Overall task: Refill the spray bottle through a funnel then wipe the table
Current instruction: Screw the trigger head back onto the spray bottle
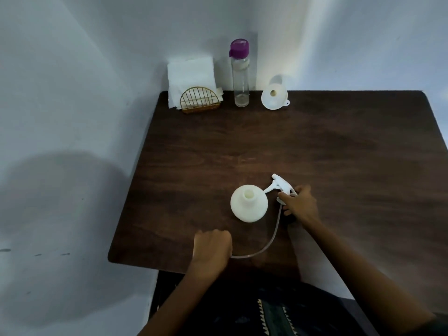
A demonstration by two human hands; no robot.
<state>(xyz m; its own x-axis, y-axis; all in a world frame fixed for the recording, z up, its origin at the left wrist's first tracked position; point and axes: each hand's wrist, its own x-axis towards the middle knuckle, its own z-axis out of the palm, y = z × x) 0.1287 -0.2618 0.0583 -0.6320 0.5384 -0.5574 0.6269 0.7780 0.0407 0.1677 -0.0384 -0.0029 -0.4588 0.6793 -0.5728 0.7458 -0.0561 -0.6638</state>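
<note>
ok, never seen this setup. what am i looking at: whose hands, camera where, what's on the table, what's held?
No robot here: a person's two bare hands, filmed by one wide-angle camera worn on the head, looking down. On the dark table stands an open white spray bottle. The right hand grips its removed trigger head; the tube trails toward the left hand, a fist resting on the table. At the back: a napkin holder, a clear bottle with a purple cap and a white funnel.
</note>
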